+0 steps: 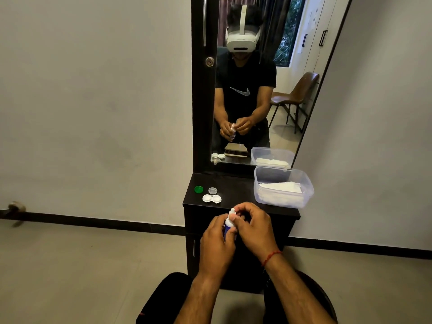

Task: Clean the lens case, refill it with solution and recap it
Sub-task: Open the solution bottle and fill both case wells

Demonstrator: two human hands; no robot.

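While both forearms reach out over the dark-trousered knees [168,300], the left hand [216,242] is wrapped round the body of the solution bottle [227,226], fingers curled about its blue-and-white side, holding it more or less upright. And look at the right hand [253,230], a red thread [271,255] at its wrist: thumb and fingertips are pinching the bottle's white top, knuckles arched over it. Whether that top is a cap or a bare nozzle, you can't tell from this angle. Both hands meet just above the near edge of the dark surface [238,192]. Moving on to that surface, there's the lens case [211,199], white, lying flat near the left front corner with both wells open to the air, well apart from the bottle. Just beyond it sit its two lids, off the case: the green cap [198,189] to the left, the clear cap [212,190] beside it on the right, neither touching the case. Over on the right side stands a translucent plastic container [271,173], lidless, with a stack of white tissues [280,187] inside. Behind everything rises the mirror [280,127], and in its reflection the person shows the same grip, both hands closed on the little bottle at waist height.
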